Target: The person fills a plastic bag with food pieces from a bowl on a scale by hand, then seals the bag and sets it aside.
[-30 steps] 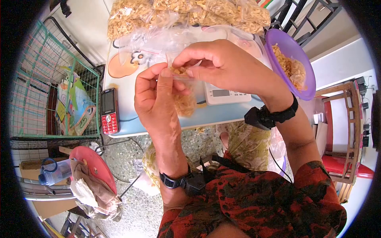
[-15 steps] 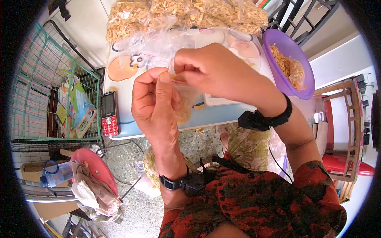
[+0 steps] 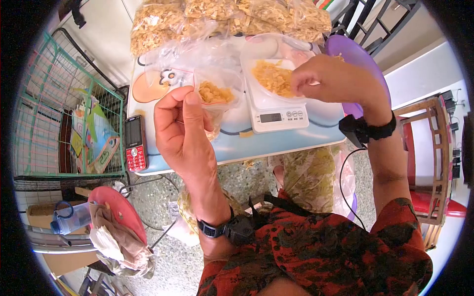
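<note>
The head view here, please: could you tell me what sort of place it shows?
It looks like a small hand-packing spot, perhaps in a home: a digital scale sits on the table, filled clear bags are piled along its far side, and a keypad phone lies nearby.

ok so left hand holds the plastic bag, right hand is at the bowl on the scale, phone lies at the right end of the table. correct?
One miss: the phone lies at the left end of the table, per the head view. Left hand holding the plastic bag and right hand at the bowl on the scale stand.
</note>
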Demonstrator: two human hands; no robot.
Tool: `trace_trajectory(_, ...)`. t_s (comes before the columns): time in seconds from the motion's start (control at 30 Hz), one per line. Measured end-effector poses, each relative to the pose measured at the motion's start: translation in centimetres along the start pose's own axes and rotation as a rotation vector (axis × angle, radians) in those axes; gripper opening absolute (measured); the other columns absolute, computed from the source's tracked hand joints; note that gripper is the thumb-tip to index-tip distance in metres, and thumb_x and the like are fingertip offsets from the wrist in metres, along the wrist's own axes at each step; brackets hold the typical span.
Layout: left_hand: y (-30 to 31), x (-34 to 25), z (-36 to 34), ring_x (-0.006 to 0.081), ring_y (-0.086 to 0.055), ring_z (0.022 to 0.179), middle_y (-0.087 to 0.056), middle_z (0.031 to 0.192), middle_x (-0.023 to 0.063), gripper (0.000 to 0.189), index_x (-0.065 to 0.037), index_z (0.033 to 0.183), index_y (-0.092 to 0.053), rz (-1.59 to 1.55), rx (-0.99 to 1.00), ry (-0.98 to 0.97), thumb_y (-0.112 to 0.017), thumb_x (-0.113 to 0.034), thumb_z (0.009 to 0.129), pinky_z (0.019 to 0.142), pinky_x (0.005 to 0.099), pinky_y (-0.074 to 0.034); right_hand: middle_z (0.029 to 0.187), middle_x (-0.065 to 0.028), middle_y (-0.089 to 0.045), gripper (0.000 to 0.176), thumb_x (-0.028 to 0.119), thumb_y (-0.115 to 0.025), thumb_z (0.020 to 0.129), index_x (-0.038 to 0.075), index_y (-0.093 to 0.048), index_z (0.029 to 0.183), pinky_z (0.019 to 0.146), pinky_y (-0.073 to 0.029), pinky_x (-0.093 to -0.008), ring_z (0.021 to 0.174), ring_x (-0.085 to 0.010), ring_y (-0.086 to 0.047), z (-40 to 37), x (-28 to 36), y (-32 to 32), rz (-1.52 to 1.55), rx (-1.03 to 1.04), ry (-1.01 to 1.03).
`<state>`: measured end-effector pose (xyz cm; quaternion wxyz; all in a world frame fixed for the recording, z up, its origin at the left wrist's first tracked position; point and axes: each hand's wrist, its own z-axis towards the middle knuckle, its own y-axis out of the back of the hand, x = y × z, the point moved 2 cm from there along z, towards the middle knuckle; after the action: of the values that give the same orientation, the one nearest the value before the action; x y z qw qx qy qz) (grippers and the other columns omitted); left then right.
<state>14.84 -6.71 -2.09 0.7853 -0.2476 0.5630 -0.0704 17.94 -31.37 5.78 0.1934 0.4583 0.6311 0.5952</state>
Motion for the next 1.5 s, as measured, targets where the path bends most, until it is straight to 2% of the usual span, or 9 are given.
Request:
trace_trajectory(0.17, -0.1, 0.3, 0.0, 0.0042, -0.046, 0.059, -0.056, 0.077, 0.0008, 0.013, 0.0, 0.103, -0.058, 0.026, -0.006, 0.009, -0.061, -0.009, 0.094, 0.052, 0.0186, -0.037, 0.076, -0.015, -0.064, 0.015, 0.016, -0.055, 0.083, 0.004, -0.065, 0.083, 0.067, -0.049, -0.0396, 0.073, -0.0297, -0.063, 1.9, -2.4, -2.3, 0.094, -0.291, 0.062)
trace_trajectory(0.37, -0.2, 0.8, 0.1, 0.0044, -0.046, 0.059, -0.056, 0.077, 0.0009, 0.014, 0.0, 0.103, -0.058, 0.019, 0.019, 0.013, -0.061, -0.009, 0.094, 0.052, 0.0189, -0.038, 0.103, -0.0107, -0.065, 0.031, 0.013, -0.061, 0.084, 0.002, -0.06, 0.112, 0.079, -0.05, -0.0318, 0.092, -0.0216, -0.062, 1.3, -2.1, -1.2, 0.072, -0.366, -0.165)
trace_trajectory(0.47, -0.7, 0.6, -0.1, 0.0056, -0.048, 0.059, -0.057, 0.078, 0.0013, 0.013, -0.001, 0.104, -0.058, -0.001, 0.038, 0.048, -0.06, -0.009, 0.094, 0.051, 0.0196, -0.038, 0.111, -0.012, -0.061, 0.04, 0.015, -0.065, 0.081, 0.002, -0.057, 0.118, 0.086, -0.049, -0.0347, 0.102, -0.0256, -0.059, 2.0, -2.4, -2.8, -0.061, -0.455, 0.031)
trace_trajectory(0.77, -0.6, 0.5, -0.2, 0.0049, -0.047, 0.059, -0.056, 0.078, 0.0007, 0.013, -0.001, 0.103, -0.058, -0.034, 0.07, 0.082, -0.06, -0.009, 0.094, 0.052, 0.0189, -0.038, 0.111, -0.0156, -0.061, 0.039, 0.015, -0.068, 0.077, 0.004, -0.06, 0.114, 0.085, -0.048, -0.0372, 0.099, -0.0334, -0.058, 4.7, -3.1, -4.0, -0.198, -0.227, -0.158)
trace_trajectory(0.87, -0.6, 0.6, -0.1, 0.005, -0.047, 0.059, -0.056, 0.078, 0.0007, 0.013, -0.001, 0.103, -0.058, -0.045, 0.066, 0.098, -0.06, -0.009, 0.094, 0.052, 0.0189, -0.038, 0.092, -0.019, -0.065, 0.028, 0.015, -0.066, 0.075, 0.006, -0.063, 0.101, 0.076, -0.051, -0.0417, 0.088, -0.0347, -0.064, 4.4, -4.2, -4.2, -0.104, -0.43, -0.013)
trace_trajectory(0.97, -0.6, 0.7, 0.0, 0.0051, -0.047, 0.059, -0.056, 0.078, 0.0007, 0.013, -0.001, 0.103, -0.058, -0.045, 0.061, 0.109, -0.06, -0.009, 0.094, 0.052, 0.0188, -0.038, 0.091, -0.0156, -0.067, 0.029, 0.016, -0.067, 0.078, 0.005, -0.062, 0.105, 0.072, -0.052, -0.0353, 0.082, -0.0268, -0.066, 3.6, -3.9, -3.2, 0.188, -0.455, -0.17)
trace_trajectory(1.07, -0.6, 0.6, 0.0, 0.0051, -0.047, 0.059, -0.056, 0.077, 0.0006, 0.012, -0.001, 0.103, -0.058, -0.038, 0.066, 0.106, -0.06, -0.009, 0.094, 0.051, 0.0184, -0.038, 0.09, 0.0014, -0.063, 0.027, 0.016, -0.068, 0.087, 0.004, -0.06, 0.11, 0.074, -0.047, -0.0227, 0.083, -0.0049, -0.057, 3.3, -5.4, -3.1, 0.411, -0.475, -0.16)
trace_trajectory(1.27, -0.8, 0.5, -0.2, 0.0047, -0.047, 0.057, -0.056, 0.075, 0.0004, 0.012, -0.001, 0.103, -0.058, -0.034, 0.069, 0.112, -0.06, -0.009, 0.094, 0.05, 0.0176, -0.036, 0.096, 0.0045, -0.063, 0.026, 0.02, -0.069, 0.088, 0.007, -0.062, 0.11, 0.079, -0.047, -0.0217, 0.089, -0.0044, -0.058, 2.4, -5.0, -2.8, 0.716, -0.498, -0.195)
trace_trajectory(1.5, -0.8, 0.6, -0.2, 0.0043, -0.047, 0.057, -0.056, 0.075, 0.0001, 0.013, -0.001, 0.103, -0.058, -0.046, 0.075, 0.12, -0.06, -0.009, 0.094, 0.049, 0.0174, -0.036, 0.096, 0.0059, -0.063, 0.024, 0.021, -0.07, 0.087, 0.009, -0.064, 0.107, 0.075, -0.045, -0.0202, 0.084, -0.0028, -0.056, 2.3, -5.0, -2.4, 0.651, -0.624, -0.268)
